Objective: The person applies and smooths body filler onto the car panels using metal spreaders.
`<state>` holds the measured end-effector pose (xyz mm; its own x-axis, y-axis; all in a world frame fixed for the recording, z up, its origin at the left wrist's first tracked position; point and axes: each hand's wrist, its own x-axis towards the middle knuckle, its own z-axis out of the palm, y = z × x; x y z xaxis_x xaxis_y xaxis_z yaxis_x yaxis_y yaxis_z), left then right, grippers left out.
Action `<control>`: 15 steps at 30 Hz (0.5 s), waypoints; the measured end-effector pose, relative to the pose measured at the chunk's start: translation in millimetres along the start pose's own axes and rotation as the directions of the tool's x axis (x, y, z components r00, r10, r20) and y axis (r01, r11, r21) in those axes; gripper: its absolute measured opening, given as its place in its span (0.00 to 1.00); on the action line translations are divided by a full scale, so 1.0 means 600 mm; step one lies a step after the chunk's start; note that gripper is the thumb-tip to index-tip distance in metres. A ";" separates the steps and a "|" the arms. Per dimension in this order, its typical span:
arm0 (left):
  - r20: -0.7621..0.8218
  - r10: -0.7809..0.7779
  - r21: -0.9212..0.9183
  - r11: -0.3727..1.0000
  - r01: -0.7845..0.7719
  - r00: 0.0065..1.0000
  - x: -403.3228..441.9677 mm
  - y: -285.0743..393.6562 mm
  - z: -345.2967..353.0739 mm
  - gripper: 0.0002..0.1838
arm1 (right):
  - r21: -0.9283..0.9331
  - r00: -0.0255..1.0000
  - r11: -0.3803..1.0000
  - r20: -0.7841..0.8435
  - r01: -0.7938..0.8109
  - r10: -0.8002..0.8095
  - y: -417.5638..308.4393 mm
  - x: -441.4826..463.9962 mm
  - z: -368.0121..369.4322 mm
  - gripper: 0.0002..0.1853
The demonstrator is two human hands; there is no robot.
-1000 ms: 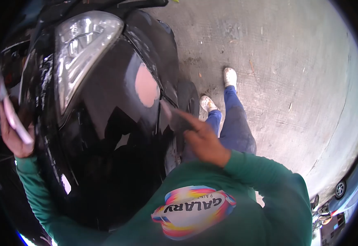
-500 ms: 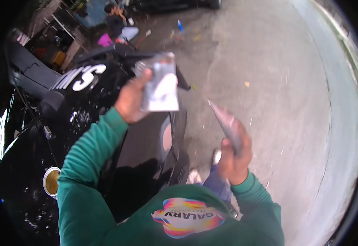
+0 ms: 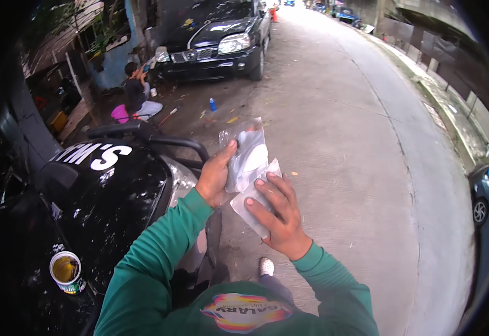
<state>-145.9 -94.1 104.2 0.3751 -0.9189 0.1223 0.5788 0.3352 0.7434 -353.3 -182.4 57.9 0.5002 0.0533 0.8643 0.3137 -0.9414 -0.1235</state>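
Note:
In the middle of the head view, my left hand (image 3: 217, 173) grips a shiny, see-through plastic-like sheet (image 3: 249, 147) by its left side, thumb on top. A white patch shows on that sheet. My right hand (image 3: 281, 215) presses its fingers over a flat, pale, pointed piece (image 3: 250, 211). The two flat things meet or overlap at the sheet's lower right; whether they touch cannot be told. Left of my arms lies the glossy black hood (image 3: 118, 193) of a vehicle with white lettering. A can (image 3: 66, 273) of yellowish contents stands on the black vehicle.
A black car (image 3: 211, 47) is parked ahead. Near it a person (image 3: 138, 89) crouches beside a pink bucket (image 3: 120, 113). A blue bottle (image 3: 212, 105) stands on the concrete road (image 3: 345, 168). Another car (image 3: 485, 207) is at the right edge.
My hands have come together; the right hand moved left and its pale piece now lies by the sheet's lower edge. The view has tilted up, bringing the parked car and road into sight.

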 end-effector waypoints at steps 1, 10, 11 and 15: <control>0.021 0.001 -0.021 1.000 -0.001 1.000 -0.004 -0.006 0.004 0.31 | -0.043 1.000 0.999 -0.002 -0.015 0.015 -0.002 -0.002 -0.006 0.47; 0.122 -0.036 -0.126 0.991 0.051 0.992 -0.099 -0.115 0.011 0.31 | -0.450 0.903 0.856 0.205 -0.256 0.378 -0.002 -0.187 -0.149 0.43; 0.084 -0.072 -0.146 0.986 0.084 0.994 -0.114 -0.121 0.006 0.30 | -0.404 0.886 0.863 0.214 -0.303 0.411 0.003 -0.204 -0.167 0.42; -0.172 -0.050 0.033 0.998 0.057 0.984 -0.203 -0.153 0.007 0.29 | -0.411 0.912 0.911 0.356 -0.045 0.206 -0.087 -0.113 -0.259 0.38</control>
<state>-247.7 -14.0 24.1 0.4649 -0.8849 -0.0303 0.5747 0.2755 0.7706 -529.1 -188.5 81.4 0.8075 -0.0265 0.5893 -0.0683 -0.9965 0.0487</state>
